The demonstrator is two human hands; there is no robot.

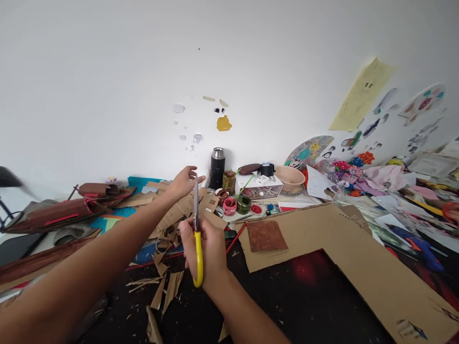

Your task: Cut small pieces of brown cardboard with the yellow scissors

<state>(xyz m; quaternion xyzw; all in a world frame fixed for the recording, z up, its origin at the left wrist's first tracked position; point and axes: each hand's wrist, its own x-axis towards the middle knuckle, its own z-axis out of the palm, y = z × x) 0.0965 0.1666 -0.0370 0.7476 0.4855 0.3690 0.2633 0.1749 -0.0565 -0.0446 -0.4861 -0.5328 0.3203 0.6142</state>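
Observation:
In my right hand (210, 246) I grip a pair of scissors (198, 258) with yellow handles, its metal blades pointing up. My left hand (186, 180) reaches out beyond it, fingers apart and holding nothing that I can see, above a heap of cut cardboard scraps (179, 210). A black flask (217, 168) with a silver cap stands just past its fingertips. To the right of the scissors, a brown painted square (267, 235) rests on a large cut cardboard sheet (301, 222).
Open paint jars (244, 204) and a pink bowl (289, 177) line the wall. Brown painted cardboard pieces (68, 212) lie at the left. Thin cardboard strips (172, 289) litter the black table (287, 301). Papers and colourful crafts (353, 172) crowd the right.

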